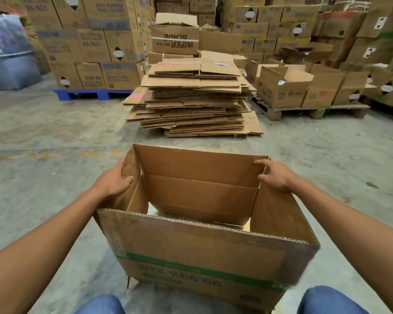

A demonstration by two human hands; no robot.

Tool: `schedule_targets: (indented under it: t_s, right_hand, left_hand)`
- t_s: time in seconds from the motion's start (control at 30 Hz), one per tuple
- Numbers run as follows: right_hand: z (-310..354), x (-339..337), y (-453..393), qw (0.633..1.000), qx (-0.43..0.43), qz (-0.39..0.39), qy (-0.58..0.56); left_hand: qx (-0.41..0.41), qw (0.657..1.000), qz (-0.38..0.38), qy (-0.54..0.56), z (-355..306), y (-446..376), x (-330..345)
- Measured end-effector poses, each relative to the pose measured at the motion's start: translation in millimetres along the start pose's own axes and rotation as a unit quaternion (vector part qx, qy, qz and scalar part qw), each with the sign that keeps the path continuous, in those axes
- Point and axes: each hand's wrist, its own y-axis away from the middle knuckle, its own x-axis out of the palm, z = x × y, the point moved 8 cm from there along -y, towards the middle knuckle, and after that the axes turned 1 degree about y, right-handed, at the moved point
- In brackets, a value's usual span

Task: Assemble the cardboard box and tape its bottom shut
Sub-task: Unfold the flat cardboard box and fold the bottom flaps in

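cardboard box point(197, 252) on concrete floor point(55, 137), flat cartons point(191, 98) behind, whse stacks

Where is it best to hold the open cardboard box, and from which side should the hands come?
Probably grip the two short side flaps of the cardboard box, from above and outside, as the left hand and right hand do: the flaps stand upright with free edges.
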Motion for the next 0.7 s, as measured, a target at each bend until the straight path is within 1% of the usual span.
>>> schedule_targets:
  t_s: [0.17,0.27,0.33,0.4,0.5,0.53,0.57,0.63,0.67,0.7]
  right_hand:
    - [-3,5,-22,0.997,0.065,0.028,0.004]
    - [2,5,-31,0.996,0.076,0.033,0.026]
    - [9,13,-34,0.996,0.080,0.034,0.036]
    - [17,24,-32,0.994,0.092,0.031,0.046]
    - [29,43,-28,0.992,0.107,0.021,0.061]
    - [33,54,-28,0.992,0.107,0.034,0.054]
    - [37,65,-28,0.993,0.098,0.054,0.048]
    - [46,88,-24,0.992,0.082,0.088,0.042]
    - [46,95,-19,0.992,0.077,0.091,0.042]
    - [46,98,-12,0.992,0.066,0.096,0.042]
  left_hand:
    - [-0.001,1.000,0.014,0.027,0,15,6]
    - [0.004,0.997,0.033,0.070,-4,22,9]
    - [0.019,0.997,0.037,0.068,-8,27,12]
    - [0.025,0.999,0.032,0.021,-10,32,16]
    - [0.006,0.995,0.019,-0.094,-22,45,25]
    - [0.010,0.994,0.017,-0.110,-31,49,29]
    - [0.031,0.993,0.018,-0.110,-46,53,34]
    - [0.127,0.988,0.035,-0.079,-74,61,54]
    - [0.168,0.981,0.066,-0.066,-85,63,64]
    - [0.175,0.977,0.108,-0.055,-88,64,72]
